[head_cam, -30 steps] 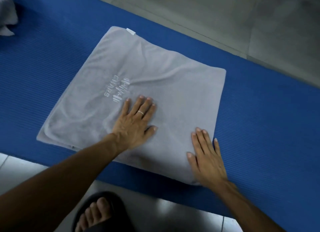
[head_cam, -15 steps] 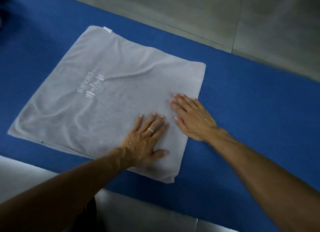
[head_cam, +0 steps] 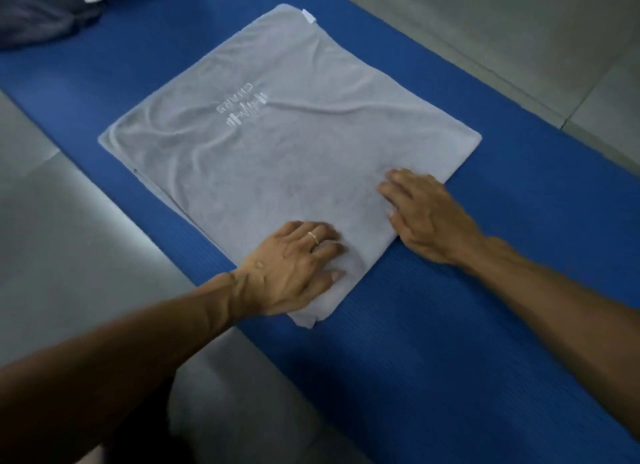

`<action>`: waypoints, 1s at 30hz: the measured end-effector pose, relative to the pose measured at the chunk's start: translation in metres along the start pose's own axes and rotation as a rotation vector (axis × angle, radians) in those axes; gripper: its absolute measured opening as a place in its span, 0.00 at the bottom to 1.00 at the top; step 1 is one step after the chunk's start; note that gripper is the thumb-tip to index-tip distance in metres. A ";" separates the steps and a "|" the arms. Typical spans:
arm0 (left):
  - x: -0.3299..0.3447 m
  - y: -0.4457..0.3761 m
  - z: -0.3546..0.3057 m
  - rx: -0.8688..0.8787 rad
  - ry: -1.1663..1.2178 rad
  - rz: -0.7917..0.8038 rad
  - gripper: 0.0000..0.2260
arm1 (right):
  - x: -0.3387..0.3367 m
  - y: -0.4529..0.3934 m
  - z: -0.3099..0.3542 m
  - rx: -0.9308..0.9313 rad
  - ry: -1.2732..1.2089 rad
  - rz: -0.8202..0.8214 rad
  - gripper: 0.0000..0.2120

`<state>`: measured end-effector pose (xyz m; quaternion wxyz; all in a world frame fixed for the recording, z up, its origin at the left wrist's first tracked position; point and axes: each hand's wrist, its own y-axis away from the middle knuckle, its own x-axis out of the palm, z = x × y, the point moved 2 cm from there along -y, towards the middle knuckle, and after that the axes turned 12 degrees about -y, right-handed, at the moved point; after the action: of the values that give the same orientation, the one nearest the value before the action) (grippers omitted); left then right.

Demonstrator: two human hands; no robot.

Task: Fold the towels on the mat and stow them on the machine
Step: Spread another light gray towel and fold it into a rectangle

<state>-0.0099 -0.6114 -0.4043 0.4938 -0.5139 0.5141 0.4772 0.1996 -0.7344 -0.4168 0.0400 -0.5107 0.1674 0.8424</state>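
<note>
Blue mat [head_cam: 433, 342] bears grey towel [head_cam: 277, 158]; both hands press its near corner.

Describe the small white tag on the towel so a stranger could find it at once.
Start at the blue mat that runs across the grey floor, then find the pale grey towel spread flat on it. Go to the towel's far corner, the one farthest from both hands: the tag sticks out there. It is a tiny bright white tab at the hem, unlike the white logo stitched mid-towel.
</note>
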 end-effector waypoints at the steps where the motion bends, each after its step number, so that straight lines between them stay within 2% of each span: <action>1: -0.002 0.011 -0.011 -0.010 0.006 -0.040 0.22 | 0.011 0.005 0.010 -0.040 -0.033 0.014 0.25; 4: 0.000 0.040 -0.038 -0.096 -0.067 -0.026 0.25 | 0.020 0.016 0.014 -0.042 -0.032 0.023 0.31; 6: 0.006 0.055 -0.049 -0.267 -0.098 0.039 0.27 | 0.013 0.024 0.016 -0.083 0.043 0.079 0.26; 8: 0.007 0.067 -0.055 -0.400 -0.102 0.054 0.25 | 0.009 0.031 0.017 -0.125 0.085 0.078 0.26; 11: 0.006 0.070 -0.059 -0.345 -0.111 0.010 0.12 | 0.011 0.038 0.021 -0.024 0.153 0.243 0.33; 12: 0.005 0.069 -0.057 -0.325 -0.093 -0.008 0.10 | 0.013 0.039 0.022 0.011 0.179 0.288 0.34; 17: -0.009 0.076 -0.047 -0.322 0.015 -0.050 0.13 | 0.006 0.039 0.021 0.073 0.212 0.354 0.35; 21: -0.012 0.103 -0.053 -0.333 0.100 -0.041 0.10 | 0.004 0.042 0.023 0.086 0.267 0.408 0.35; 24: -0.012 0.099 -0.055 -0.309 0.095 -0.067 0.08 | 0.002 0.044 0.027 0.074 0.321 0.382 0.32; 26: -0.014 0.081 -0.055 -0.288 0.078 -0.125 0.10 | 0.002 0.043 0.030 0.032 0.342 0.289 0.30; 28: -0.008 0.055 -0.057 -0.282 0.018 -0.137 0.19 | 0.005 0.036 0.035 -0.002 0.270 0.166 0.34; 30: 0.011 0.026 -0.059 -0.281 -0.027 -0.009 0.30 | 0.017 0.027 0.040 -0.059 0.167 0.117 0.33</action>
<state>-0.0371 -0.6706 -0.4120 0.4258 -0.5739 0.4335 0.5491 0.1517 -0.7488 -0.4080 -0.0386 -0.5693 0.1747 0.8025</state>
